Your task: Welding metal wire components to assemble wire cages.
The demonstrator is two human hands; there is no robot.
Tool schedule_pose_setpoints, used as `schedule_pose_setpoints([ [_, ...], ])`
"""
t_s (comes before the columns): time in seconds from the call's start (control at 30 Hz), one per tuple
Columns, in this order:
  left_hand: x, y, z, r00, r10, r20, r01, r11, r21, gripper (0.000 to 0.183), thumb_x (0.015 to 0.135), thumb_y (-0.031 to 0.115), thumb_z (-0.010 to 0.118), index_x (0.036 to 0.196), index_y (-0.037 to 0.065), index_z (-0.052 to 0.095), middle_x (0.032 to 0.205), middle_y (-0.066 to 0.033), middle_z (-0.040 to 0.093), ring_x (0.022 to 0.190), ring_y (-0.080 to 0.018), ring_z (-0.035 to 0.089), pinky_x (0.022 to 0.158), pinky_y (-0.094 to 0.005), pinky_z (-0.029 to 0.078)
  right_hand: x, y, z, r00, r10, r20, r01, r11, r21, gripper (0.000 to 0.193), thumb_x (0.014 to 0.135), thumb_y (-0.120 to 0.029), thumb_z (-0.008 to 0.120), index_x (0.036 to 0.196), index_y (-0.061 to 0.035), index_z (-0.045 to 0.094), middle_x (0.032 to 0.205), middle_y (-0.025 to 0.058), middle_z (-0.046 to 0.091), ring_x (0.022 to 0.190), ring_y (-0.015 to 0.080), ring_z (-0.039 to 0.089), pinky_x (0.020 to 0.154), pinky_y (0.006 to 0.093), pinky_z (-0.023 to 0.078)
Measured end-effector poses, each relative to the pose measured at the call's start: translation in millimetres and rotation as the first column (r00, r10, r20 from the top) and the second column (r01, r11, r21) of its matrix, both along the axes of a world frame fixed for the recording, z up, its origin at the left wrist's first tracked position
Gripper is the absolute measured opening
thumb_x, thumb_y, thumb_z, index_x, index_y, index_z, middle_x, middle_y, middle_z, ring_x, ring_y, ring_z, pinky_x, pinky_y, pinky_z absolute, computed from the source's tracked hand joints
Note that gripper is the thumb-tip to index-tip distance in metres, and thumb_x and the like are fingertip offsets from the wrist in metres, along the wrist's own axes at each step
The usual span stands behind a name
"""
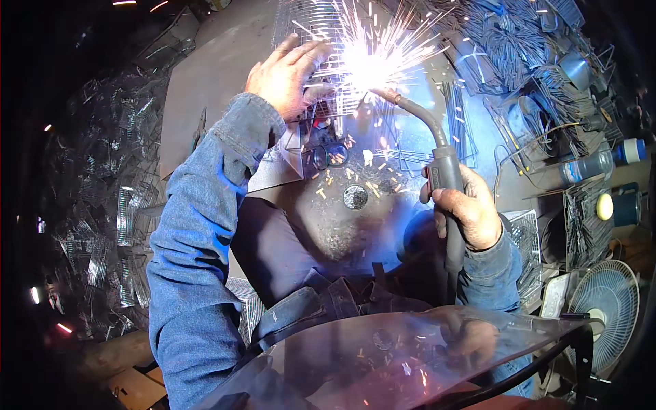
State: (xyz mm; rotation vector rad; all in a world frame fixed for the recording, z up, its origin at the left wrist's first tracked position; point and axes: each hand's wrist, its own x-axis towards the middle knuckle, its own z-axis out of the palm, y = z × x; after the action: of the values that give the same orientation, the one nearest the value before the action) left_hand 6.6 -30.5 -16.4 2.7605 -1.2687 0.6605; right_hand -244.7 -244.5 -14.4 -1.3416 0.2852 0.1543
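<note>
A wire rack of closely set thin metal rods lies at the top centre. My left hand grips its left edge, fingers over the rods and thumb lower down. My right hand is wrapped round the handle of a welding torch. The torch's bent neck points up and left, and its tip meets the rack in a white glare with sparks spraying out. That glare hides the weld spot and part of the rack.
Pliers lie left of my left forearm. Bundled metal rods fill the upper right. A plastic bottle and a fan stand at the right. Wire pieces are heaped at the left. A clear visor crosses the lower view.
</note>
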Motion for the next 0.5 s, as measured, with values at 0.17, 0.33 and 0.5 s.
schedule_pose_setpoints([
  [0.17,2.0,0.2,-1.9,0.998,-0.063,-0.021,0.063,0.997,-0.034,0.063,0.078,0.054,0.059,0.133,0.027,0.041,0.14,0.0044,0.039,0.131,-0.0265,0.032,0.098,-0.0528,0.037,0.9,0.8,1.2,0.999,-0.019,-0.034,0.018,0.999,-0.034,0.025,0.079,-0.011,0.056,0.1,0.0009,0.051,0.079,0.0068,0.057,0.048,0.0114,0.051,0.043,0.0248,0.043],
  [0.33,5.2,1.5,-6.9,0.998,-0.055,-0.031,0.054,0.998,-0.04,0.062,0.078,0.053,0.059,0.132,0.028,0.042,0.14,0.0045,0.039,0.132,-0.0264,0.032,0.098,-0.0529,0.037,0.9,0.2,-1.0,0.999,-0.02,-0.031,0.019,0.999,-0.032,0.025,0.079,-0.011,0.056,0.1,0.0009,0.05,0.08,0.0074,0.057,0.048,0.0119,0.051,0.043,0.0251,0.043],
  [0.5,4.7,1.2,-5.0,1.0,-0.016,0.005,0.016,1.0,-0.019,0.062,0.078,0.052,0.06,0.132,0.028,0.042,0.14,0.0041,0.039,0.131,-0.0256,0.033,0.096,-0.0528,0.039,1.3,-8.0,-2.6,0.999,0.032,0.009,-0.033,0.998,0.052,0.027,0.077,-0.011,0.056,0.101,0.001,0.051,0.08,0.008,0.058,0.048,0.0125,0.051,0.044,0.0251,0.043],
])
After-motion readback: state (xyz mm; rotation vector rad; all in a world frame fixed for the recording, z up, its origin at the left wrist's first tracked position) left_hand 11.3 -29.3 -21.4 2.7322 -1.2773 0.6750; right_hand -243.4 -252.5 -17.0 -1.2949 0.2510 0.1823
